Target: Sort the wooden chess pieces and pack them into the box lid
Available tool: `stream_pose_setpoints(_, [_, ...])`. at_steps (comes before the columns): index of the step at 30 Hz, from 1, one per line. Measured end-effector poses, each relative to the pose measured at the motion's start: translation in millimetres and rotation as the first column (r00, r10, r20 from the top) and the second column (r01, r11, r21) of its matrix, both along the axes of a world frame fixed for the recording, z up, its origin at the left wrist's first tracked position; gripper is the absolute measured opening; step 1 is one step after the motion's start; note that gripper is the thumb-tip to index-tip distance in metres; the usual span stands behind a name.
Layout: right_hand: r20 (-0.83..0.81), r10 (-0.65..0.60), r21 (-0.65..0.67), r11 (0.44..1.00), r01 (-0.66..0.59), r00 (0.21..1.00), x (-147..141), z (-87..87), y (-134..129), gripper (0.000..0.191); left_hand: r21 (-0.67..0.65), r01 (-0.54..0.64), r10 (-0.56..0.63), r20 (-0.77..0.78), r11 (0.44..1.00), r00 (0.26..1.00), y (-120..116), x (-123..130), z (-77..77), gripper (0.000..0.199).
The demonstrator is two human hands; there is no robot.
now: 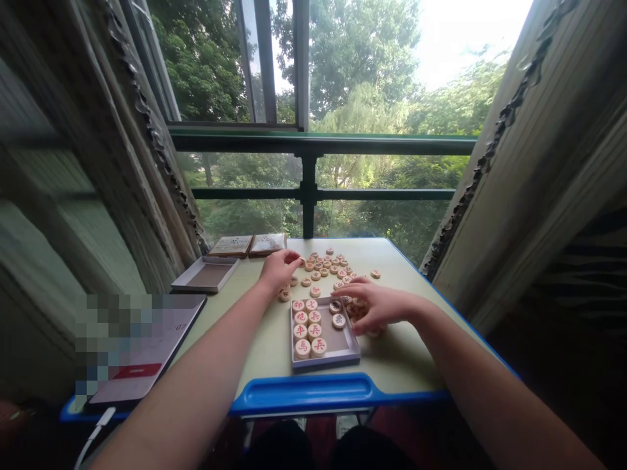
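Nearest: dark-clad knees [375,447] below the table edge. Table [411,359] pale green-yellow, blue rim, a long groove [308,391] moulded into the near side. Tablet [151,352] at the left, white cable [88,444] at its near end. Box [336,346], shallow, mid-table: red pieces [300,331] along its left side, dark pieces [338,321] by the far right corner, bare floor nearer.

Right hand [379,303] over the box's right wall, thumb and fingers spread apart above pieces bunched just outside; contact cannot be told. Left hand [278,267] reaches farther, beyond the box's left side, fingers and thumb drawn close at a loose piece; cannot tell whether it is gripped. Loose pieces [315,292] scattered from the box toward the far edge.

Tray [203,278] left of these, behind the tablet. Flat cases [232,245] at the far left corner. Beyond: green railing [235,141], window frame [302,65], trees [362,46] in daylight. Curtains [93,98] flank the view.

Counts, near to far: one tablet, one cable, one box. In the box: eight red pieces, two columns of four; two dark ones. Loose: well over a dozen, overlapping and partly hidden, no exact tally. One tray, two cases, two curtains.
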State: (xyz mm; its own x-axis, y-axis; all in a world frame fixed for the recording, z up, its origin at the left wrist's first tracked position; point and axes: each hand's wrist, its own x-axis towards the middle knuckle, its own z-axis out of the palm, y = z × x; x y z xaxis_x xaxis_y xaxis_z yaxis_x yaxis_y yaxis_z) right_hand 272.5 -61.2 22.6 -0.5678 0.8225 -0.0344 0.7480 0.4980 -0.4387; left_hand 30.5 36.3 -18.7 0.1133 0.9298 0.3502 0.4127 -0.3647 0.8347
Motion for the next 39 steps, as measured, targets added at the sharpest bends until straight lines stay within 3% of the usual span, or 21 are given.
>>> stream_pose_setpoints(3, [0.031,-0.010,-0.031,0.999,0.011,0.999,3,1.6,-8,0.100,-0.081,0.079,-0.058,0.232,0.994,0.971,2,0,-0.8,0.027])
stream_pose_setpoints(8, [0.095,-0.011,-0.173,0.985,0.028,0.995,1,4.9,-16,0.124,-0.152,0.120,-0.060,0.349,0.981,0.935,4,-1,2.2,0.028])
stream_pose_setpoints(13, [0.195,-0.020,-0.240,0.968,0.068,0.981,-9,9.2,-19,0.128,-0.198,0.126,-0.049,0.353,0.972,0.934,5,0,4.7,0.030])
stream_pose_setpoints(20, [0.086,0.063,-0.160,0.986,-0.049,0.994,-21,2.3,-20,0.121,-0.192,0.215,-0.141,0.335,0.958,0.931,-5,5,6.8,0.035])
stream_pose_setpoints(27, [0.046,0.095,-0.106,0.990,-0.090,0.994,-23,-4.6,-18,0.117,-0.245,0.300,-0.219,0.309,0.922,0.925,-10,2,12.3,0.042])
stream_pose_setpoints(29, [0.010,0.113,-0.083,0.990,-0.111,0.994,-21,-4.0,-16,0.112,-0.252,0.330,-0.249,0.306,0.910,0.919,-10,1,12.4,0.044])
stream_pose_setpoints(31, [-0.075,0.106,-0.047,0.993,-0.110,0.992,-21,-5.1,-12,0.092,-0.270,0.370,-0.290,0.291,0.889,0.911,-12,2,12.9,0.046])
stream_pose_setpoints(33, [-0.190,0.034,0.012,0.999,-0.033,0.981,-22,-9.5,-5,0.061,-0.297,0.388,-0.319,0.255,0.873,0.913,-15,4,14.2,0.047])
stream_pose_setpoints(35, [-0.287,-0.084,0.109,0.987,0.120,0.954,-25,-16.9,2,0.038,-0.314,0.389,-0.340,0.202,0.866,0.919,-20,7,16.7,0.046])
stream_pose_setpoints(39, [-0.405,-0.091,0.296,0.928,0.225,0.910,-32,-31.1,12,0.037,-0.316,0.474,-0.462,0.118,0.822,0.879,-32,12,23.9,0.041])
